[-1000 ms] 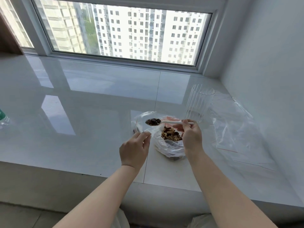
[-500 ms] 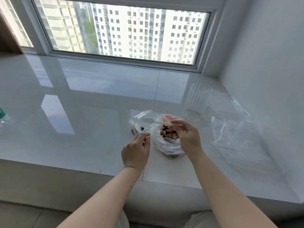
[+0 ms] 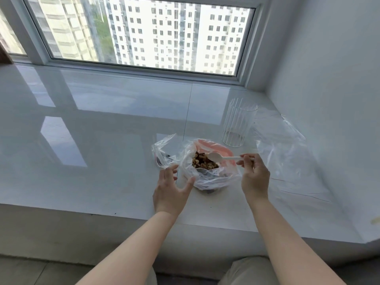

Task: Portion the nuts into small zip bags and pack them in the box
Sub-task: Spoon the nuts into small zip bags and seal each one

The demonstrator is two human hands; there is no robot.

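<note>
A glossy white worktop [image 3: 102, 124] is seen below a window [image 3: 144, 31]. A small zip bag [image 3: 162, 153] with a few dark pieces inside lies left of centre on the worktop. The left hand [image 3: 171, 188] is held just in front of it, fingers spread apart and nothing gripped; whether the fingertips touch the small bag cannot be told. At centre, the nuts [image 3: 203, 161] are contained in a large clear bag [image 3: 209, 175] with its mouth open upward, over a pink item [image 3: 213, 149] seen through the plastic. A white spoon [image 3: 224, 157] is held over the nuts, bowl to the left. The spoon handle is pinched by the right hand [image 3: 255, 173], fingers curled together round it. A ribbed clear cup [image 3: 239, 122] stands upright behind the right hand. Flat clear bags [image 3: 287, 157] lie on the worktop at the far right, beside the wall [image 3: 329, 99].
</note>
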